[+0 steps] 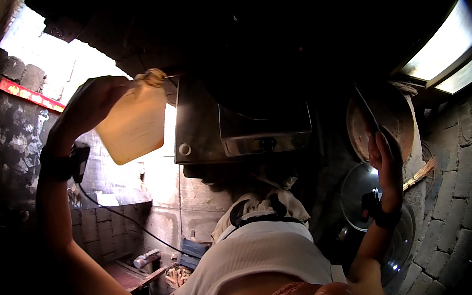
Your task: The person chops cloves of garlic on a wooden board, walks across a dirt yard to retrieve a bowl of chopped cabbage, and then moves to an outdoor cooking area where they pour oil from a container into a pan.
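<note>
- Yellowish plastic jug is hanging tilted left of the stove, its neck pointing up and right.
- Left hand is arching over it, fingers wrapping its upper part.
- Right hand is pointing up before a round pan, fingers gripping a thin tool.
- Bright room is opening between jug and stove.
- Darkness is hiding the tool's far end.

A red strip on the dark wall bears yellowish characters, too small to read.
</note>
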A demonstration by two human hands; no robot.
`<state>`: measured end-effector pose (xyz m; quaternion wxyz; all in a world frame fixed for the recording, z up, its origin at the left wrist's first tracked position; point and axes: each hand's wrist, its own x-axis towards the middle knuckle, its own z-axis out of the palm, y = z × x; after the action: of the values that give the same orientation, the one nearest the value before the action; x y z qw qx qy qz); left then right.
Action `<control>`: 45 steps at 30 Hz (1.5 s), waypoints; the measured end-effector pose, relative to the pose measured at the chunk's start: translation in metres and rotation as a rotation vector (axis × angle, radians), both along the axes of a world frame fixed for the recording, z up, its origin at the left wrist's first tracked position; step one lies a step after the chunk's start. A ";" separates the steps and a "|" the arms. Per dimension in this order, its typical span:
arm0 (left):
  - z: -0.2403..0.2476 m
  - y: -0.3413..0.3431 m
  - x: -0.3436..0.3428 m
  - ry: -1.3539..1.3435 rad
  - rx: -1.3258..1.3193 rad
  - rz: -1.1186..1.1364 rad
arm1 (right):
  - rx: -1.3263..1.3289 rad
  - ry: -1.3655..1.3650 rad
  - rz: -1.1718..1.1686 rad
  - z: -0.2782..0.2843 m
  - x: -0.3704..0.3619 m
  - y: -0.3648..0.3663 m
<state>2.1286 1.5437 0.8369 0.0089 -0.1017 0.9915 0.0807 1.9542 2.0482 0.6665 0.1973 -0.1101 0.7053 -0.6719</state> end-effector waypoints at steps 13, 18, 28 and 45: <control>-0.037 0.062 -0.120 -0.401 -0.180 -0.193 | -0.153 0.059 -0.011 -0.043 0.010 0.049; -0.046 0.072 -0.134 -0.404 -0.223 -0.229 | -0.174 0.017 -0.002 -0.049 0.007 0.054; -0.048 0.092 -0.159 -0.526 -0.407 -0.261 | -0.180 0.004 -0.017 -0.062 0.003 0.061; -0.065 0.075 -0.159 -0.511 -0.451 -0.328 | -0.148 -0.007 -0.002 -0.063 0.000 0.059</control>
<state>1.9699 1.6184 0.7721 0.2463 0.0420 0.9532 -0.1700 1.9546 2.1075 0.6039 0.1905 -0.1213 0.6531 -0.7228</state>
